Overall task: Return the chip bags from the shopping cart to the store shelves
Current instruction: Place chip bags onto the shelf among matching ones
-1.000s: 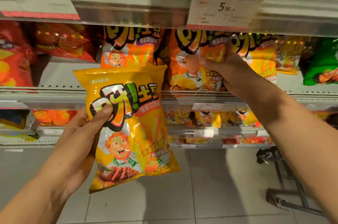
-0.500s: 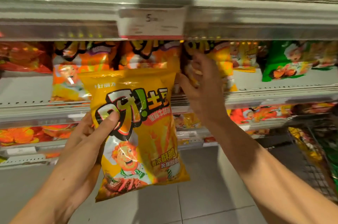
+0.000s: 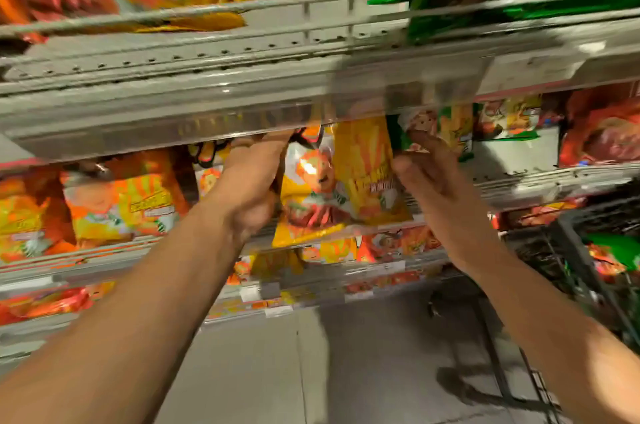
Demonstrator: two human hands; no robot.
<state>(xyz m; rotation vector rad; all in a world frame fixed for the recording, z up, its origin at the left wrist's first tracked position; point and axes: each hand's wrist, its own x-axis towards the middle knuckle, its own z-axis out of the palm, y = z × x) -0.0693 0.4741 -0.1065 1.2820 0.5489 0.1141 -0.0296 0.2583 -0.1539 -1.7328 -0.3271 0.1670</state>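
Note:
A yellow chip bag with a cartoon chef stands upright on the middle shelf, its top hidden under the shelf rail above. My left hand grips the bag's left edge. At the bag's right edge my right hand has its fingers spread, touching the bag and a green bag beside it. The picture is blurred by motion.
Orange bags fill the shelf to the left, red bags to the right. The shelf above juts out over my hands. The dark wire shopping cart stands at the right with bags in it. Grey floor tiles lie below.
My left hand has lifted the yellow bag up and forward onto the middle shelf. My right hand has shifted to the bag's right edge. The view has tilted upward and to the right.

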